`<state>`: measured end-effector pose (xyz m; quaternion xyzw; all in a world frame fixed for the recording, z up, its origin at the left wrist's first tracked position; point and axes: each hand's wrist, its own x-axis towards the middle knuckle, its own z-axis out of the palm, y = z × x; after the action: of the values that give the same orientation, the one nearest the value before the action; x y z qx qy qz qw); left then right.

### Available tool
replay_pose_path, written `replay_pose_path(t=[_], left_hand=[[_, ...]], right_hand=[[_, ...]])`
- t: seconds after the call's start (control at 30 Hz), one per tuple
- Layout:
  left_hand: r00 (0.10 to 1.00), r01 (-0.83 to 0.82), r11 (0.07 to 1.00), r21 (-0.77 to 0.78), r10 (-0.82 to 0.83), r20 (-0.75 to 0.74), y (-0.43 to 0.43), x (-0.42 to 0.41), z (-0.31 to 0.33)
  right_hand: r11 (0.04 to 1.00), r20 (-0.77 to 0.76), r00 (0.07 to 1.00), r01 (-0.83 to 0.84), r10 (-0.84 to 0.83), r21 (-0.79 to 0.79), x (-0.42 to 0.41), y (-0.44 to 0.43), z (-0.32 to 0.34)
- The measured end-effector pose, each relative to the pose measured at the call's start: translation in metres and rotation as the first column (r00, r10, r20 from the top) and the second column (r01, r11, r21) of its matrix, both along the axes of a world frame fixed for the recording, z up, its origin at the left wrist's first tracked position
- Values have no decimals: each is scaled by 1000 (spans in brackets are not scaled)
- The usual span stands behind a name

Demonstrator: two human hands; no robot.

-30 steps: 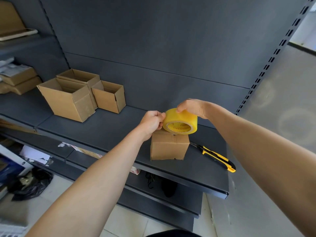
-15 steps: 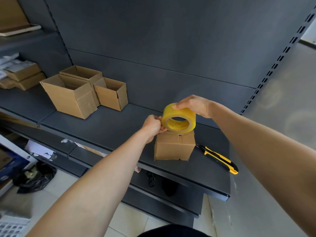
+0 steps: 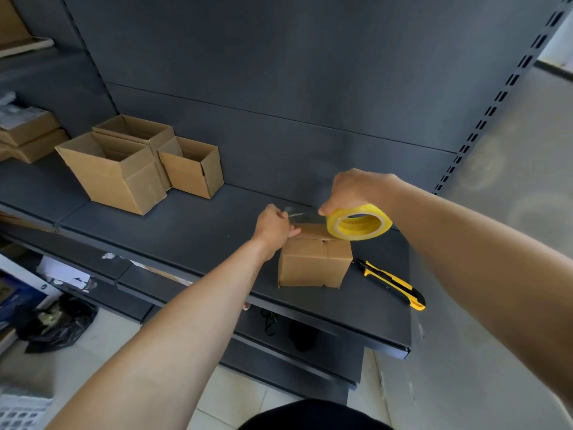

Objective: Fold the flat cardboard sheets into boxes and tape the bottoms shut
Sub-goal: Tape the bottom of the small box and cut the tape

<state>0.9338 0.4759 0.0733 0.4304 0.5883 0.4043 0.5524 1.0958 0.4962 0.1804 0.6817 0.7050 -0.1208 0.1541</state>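
A small folded cardboard box (image 3: 313, 263) stands on the dark shelf (image 3: 198, 231), its closed flaps facing up. My right hand (image 3: 356, 189) grips a yellow roll of clear tape (image 3: 358, 223) just above the box's right top edge. My left hand (image 3: 274, 223) pinches the loose tape end (image 3: 299, 212) at the box's upper left corner. A clear strip stretches between the two hands over the flaps.
A yellow and black utility knife (image 3: 392, 282) lies on the shelf right of the box. Three open-topped cardboard boxes (image 3: 124, 172) stand at the left back. Flat packages (image 3: 28, 135) are stacked far left. The shelf's front edge (image 3: 341, 330) runs below the box.
My hands have drawn apart: the roll moved right and the left hand now holds a pulled-out strip of tape. The camera has shifted closer and leftward.
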Motion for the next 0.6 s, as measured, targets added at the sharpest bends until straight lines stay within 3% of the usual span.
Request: replay_pose_path(t=[0.17, 0.23, 0.43, 0.5, 0.6], left_hand=[[994, -74, 997, -7, 74, 82, -2, -6, -6], [976, -98, 995, -23, 100, 192, -4, -7, -6], [757, -216, 952, -215, 303, 579, -11, -16, -11], [719, -238, 937, -255, 346, 602, -14, -21, -15], [778, -225, 939, -258, 333, 533, -19, -25, -25]], right_hand=[[995, 211, 972, -97, 101, -26, -19, -3, -12], [992, 265, 956, -122, 129, -44, -29, 0, -17], [976, 371, 903, -208, 217, -65, -59, 6, -26], [974, 387, 894, -217, 225, -64, -64, 7, -28], [974, 395, 890, -217, 227, -70, -67, 7, -31]])
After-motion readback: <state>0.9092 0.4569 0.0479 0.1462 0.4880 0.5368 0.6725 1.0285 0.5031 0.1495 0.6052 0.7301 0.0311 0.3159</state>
